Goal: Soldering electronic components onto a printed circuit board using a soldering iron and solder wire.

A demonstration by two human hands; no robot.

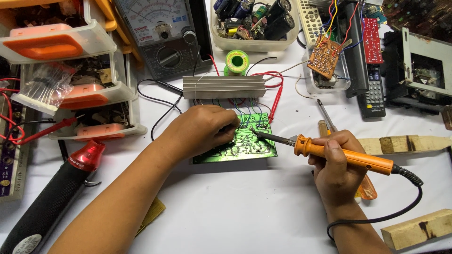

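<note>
left hand (200, 131) pressing green circuit board (245, 143) | right hand (336, 164) gripping orange soldering iron (343, 155), tip on board

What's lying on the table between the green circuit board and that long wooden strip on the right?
In the head view, between the green circuit board and the wooden strip lie two screwdrivers, crossed by the orange soldering iron held in the right hand.

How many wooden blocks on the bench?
2. One long, scorched wooden block lies right of the right hand, beyond the soldering iron. A second wooden block sits at the bottom right corner. Clutter may hide others.
</note>
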